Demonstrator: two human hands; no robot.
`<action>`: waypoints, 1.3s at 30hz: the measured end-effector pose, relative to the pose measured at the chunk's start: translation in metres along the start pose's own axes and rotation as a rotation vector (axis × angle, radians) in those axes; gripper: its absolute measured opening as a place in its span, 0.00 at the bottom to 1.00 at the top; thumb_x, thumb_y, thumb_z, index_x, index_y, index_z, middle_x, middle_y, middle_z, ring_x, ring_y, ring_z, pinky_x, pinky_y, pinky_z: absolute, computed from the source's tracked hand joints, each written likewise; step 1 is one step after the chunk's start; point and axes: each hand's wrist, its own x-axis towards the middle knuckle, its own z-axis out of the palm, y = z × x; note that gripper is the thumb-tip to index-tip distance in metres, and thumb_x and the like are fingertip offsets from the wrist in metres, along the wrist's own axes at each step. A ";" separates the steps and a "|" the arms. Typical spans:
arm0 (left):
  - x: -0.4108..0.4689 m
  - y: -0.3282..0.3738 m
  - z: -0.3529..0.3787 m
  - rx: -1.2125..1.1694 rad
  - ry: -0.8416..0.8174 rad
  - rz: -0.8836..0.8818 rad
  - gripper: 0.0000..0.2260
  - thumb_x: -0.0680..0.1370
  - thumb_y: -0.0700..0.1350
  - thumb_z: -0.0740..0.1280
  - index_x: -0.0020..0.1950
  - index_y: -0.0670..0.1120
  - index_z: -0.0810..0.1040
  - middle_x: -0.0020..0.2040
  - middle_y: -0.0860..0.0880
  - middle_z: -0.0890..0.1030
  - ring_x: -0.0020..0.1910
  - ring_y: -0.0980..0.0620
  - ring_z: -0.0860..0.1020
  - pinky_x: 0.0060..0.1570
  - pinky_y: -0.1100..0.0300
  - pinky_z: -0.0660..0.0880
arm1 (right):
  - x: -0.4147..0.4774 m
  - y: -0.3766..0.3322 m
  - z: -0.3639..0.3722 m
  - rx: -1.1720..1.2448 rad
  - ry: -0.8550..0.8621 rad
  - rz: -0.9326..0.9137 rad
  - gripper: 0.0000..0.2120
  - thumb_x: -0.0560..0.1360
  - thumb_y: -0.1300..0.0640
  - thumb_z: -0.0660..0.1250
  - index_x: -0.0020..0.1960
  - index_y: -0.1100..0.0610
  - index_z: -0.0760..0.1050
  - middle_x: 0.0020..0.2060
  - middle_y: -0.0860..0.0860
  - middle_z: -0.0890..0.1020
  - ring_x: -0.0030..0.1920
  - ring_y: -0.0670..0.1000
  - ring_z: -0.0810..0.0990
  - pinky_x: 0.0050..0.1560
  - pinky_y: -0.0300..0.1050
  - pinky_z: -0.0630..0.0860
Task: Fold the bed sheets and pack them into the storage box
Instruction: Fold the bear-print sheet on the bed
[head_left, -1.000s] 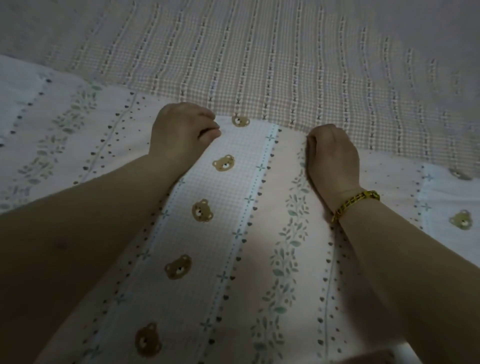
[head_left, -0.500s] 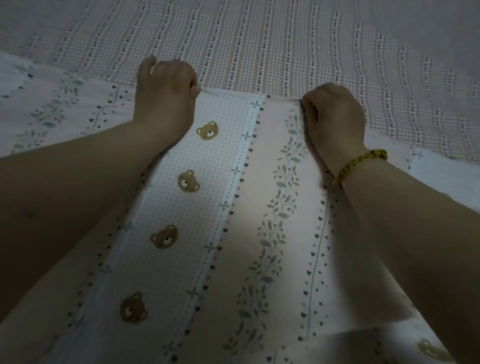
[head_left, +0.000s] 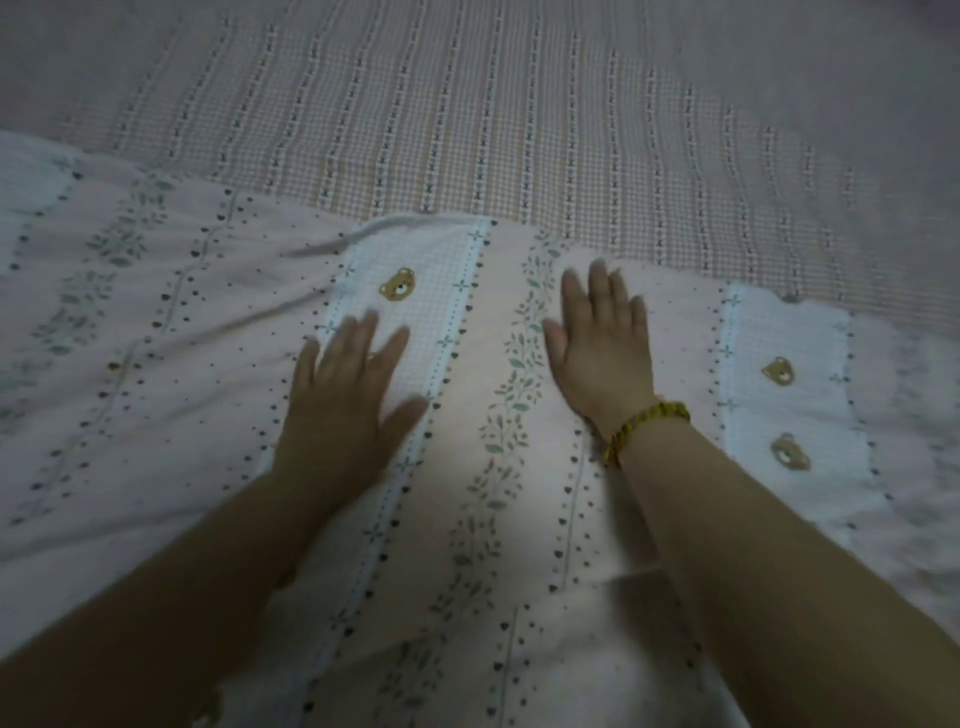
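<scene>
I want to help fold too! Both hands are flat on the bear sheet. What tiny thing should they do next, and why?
Probably slide the left hand outward to the left, smoothing the sheet. It and the right hand lie open and flat on the folded layer, and creases show left of the left hand, so the cloth likely needs flattening before another fold.

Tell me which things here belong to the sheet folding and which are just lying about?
Part of the job: bear-print sheet; left hand and right hand, both flat on it.
Just there: checked bed cover; yellow bracelet.
</scene>
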 end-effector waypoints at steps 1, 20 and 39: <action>-0.017 0.007 0.000 -0.003 -0.043 0.007 0.33 0.79 0.63 0.41 0.68 0.41 0.68 0.66 0.35 0.71 0.66 0.38 0.69 0.64 0.46 0.57 | -0.020 0.003 0.004 -0.003 -0.050 -0.022 0.31 0.78 0.41 0.35 0.76 0.55 0.41 0.76 0.55 0.42 0.76 0.54 0.41 0.73 0.50 0.36; -0.234 0.326 0.026 0.004 -0.244 0.365 0.25 0.67 0.59 0.58 0.62 0.51 0.69 0.56 0.47 0.82 0.54 0.49 0.80 0.69 0.55 0.50 | -0.386 0.278 0.006 0.080 -0.264 0.079 0.43 0.64 0.35 0.30 0.76 0.49 0.45 0.76 0.48 0.44 0.76 0.47 0.44 0.72 0.40 0.41; -0.291 0.488 0.066 0.019 -0.166 0.339 0.22 0.67 0.47 0.55 0.60 0.47 0.71 0.55 0.44 0.82 0.58 0.46 0.75 0.65 0.59 0.60 | -0.498 0.502 0.044 0.054 0.449 -0.022 0.16 0.67 0.62 0.57 0.44 0.67 0.81 0.43 0.62 0.84 0.45 0.60 0.83 0.69 0.36 0.54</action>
